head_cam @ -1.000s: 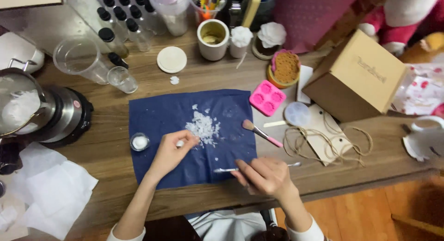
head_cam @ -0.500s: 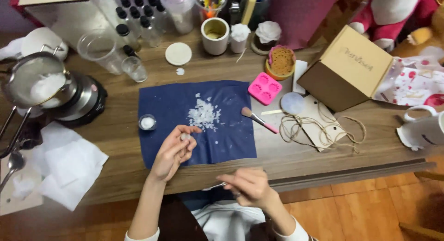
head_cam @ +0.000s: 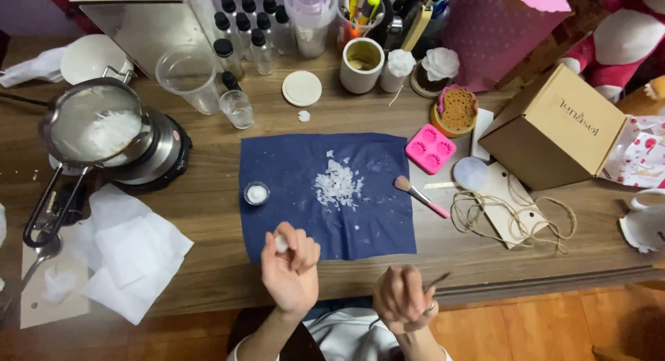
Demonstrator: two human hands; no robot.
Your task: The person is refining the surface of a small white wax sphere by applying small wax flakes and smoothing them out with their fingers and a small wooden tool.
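Observation:
My left hand is raised over the near edge of a dark blue cloth and pinches a small white piece between fingers and thumb. My right hand is closed around a thin metal tool whose tip points right, just off the table's front edge. On the cloth lie a heap of white flakes and a small round tin of white wax. A pink-handled brush rests at the cloth's right edge.
A pot with a strainer of white flakes stands left, white paper sheets near it. Behind are a clear cup, small glass, dark-capped bottles, white lid, mug. Right: pink mould, cardboard box, twine.
Both hands have drawn back from the cloth toward the table's near edge. The left hand lifted with a small white piece; the right carried the thin tool off the cloth.

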